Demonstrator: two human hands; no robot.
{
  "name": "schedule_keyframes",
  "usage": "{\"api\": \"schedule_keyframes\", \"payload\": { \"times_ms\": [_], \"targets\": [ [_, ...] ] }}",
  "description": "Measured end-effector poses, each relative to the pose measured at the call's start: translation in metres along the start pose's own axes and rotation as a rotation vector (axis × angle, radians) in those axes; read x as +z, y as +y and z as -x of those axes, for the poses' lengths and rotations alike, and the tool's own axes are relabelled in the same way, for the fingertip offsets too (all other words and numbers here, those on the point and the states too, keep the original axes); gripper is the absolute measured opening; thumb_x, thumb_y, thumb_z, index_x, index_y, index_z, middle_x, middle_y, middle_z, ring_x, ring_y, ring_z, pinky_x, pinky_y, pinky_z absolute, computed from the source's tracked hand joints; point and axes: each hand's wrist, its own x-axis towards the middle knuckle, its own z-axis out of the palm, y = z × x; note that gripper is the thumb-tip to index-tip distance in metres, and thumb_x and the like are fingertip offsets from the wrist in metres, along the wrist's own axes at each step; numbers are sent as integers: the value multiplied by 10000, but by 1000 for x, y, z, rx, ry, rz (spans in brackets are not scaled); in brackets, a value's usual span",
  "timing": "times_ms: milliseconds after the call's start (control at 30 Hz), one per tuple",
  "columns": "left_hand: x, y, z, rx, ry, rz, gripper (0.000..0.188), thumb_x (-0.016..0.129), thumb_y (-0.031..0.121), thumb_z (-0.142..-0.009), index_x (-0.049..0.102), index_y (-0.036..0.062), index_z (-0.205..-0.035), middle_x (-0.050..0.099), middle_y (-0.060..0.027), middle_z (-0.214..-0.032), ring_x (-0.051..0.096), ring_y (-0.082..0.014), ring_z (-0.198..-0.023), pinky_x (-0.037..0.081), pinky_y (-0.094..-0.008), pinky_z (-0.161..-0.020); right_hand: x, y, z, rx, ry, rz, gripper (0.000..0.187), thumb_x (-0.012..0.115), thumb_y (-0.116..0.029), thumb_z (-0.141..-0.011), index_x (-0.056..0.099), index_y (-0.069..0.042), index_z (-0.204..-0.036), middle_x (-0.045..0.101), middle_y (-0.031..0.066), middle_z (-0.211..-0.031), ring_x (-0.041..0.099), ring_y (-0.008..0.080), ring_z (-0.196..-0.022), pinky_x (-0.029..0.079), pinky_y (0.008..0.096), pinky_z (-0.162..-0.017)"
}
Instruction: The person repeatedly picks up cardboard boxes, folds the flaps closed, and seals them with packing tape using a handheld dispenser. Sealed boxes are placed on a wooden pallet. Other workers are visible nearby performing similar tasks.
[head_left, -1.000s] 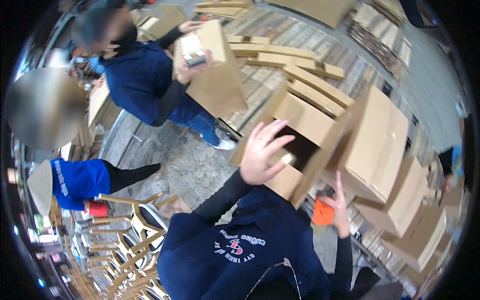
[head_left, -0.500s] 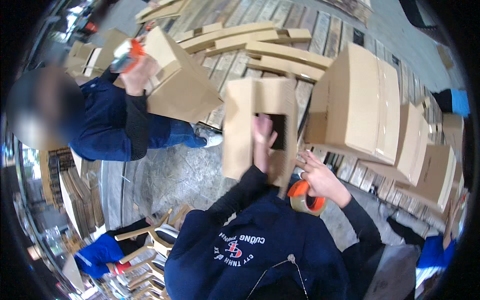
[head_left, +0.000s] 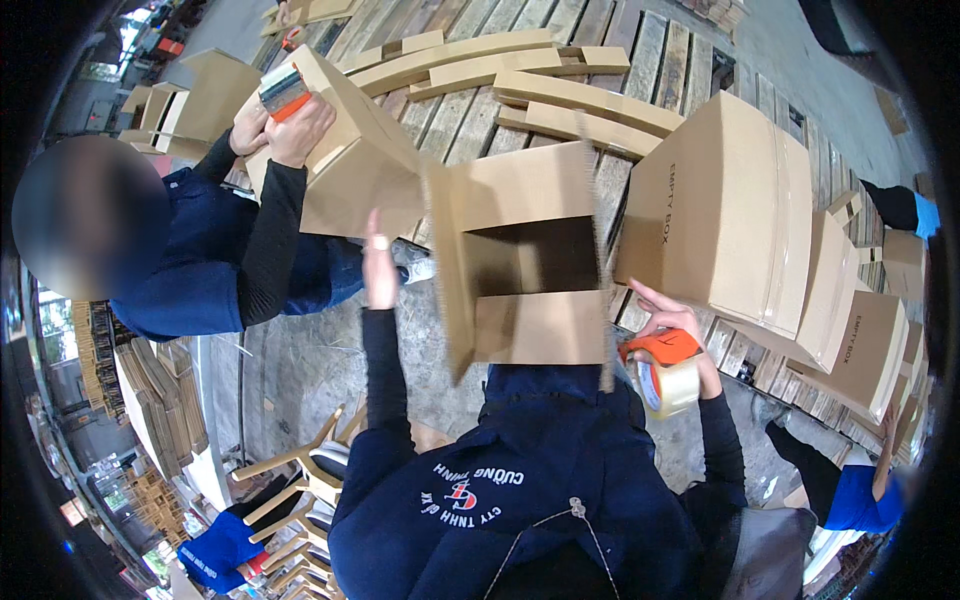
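Gaping at the near edge of the slatted platform (head_left: 655, 60), the carton (head_left: 540, 328) could be tipping, nothing visibly steadying it: the left hand (head_left: 380, 270) is hovering flat and empty, the right hand (head_left: 678, 320) is gripping an orange tape dispenser (head_left: 668, 348). Dark print (head_left: 672, 197) is marking the neighbouring box (head_left: 725, 220); white lettering (head_left: 500, 473), the jacket (head_left: 565, 460).

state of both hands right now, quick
Left hand: open, holding nothing, beside the open cardboard box.
Right hand: holding the orange tape dispenser.

Cartons (head_left: 530, 190), wooden pallets (head_left: 672, 65) and chair frames (head_left: 318, 480) show a furniture workshop's packing area.
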Motion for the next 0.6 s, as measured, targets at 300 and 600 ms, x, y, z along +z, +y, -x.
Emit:
{"api": "schedule_keyframes", "payload": {
  "times_ms": [300, 600],
  "targets": [
    [168, 43, -90, 826, -539, 176, 738, 382, 526, -928, 297, 10, -1448, 324, -163, -1494, 263, -271, -1404, 171, -369, -1151, -7, -38, 0, -54, -59, 423, 161, 707, -142, -611, 659, -34, -720, 168, 227, -1540, 214, 396, -1413, 297, 451, -1096],
    [239, 25, -53, 921, -109, -848, 655, 576, 554, -804, 461, 250, -1373, 401, -68, -1416, 295, -303, -1357, 186, -698, -1032, 42, -41, -27, -233, -71, 604, 154, 713, -94, -591, 634, -24, -703, 283, 135, -1510, 22, 479, -1412, 195, 559, -1136]
  ]
}}
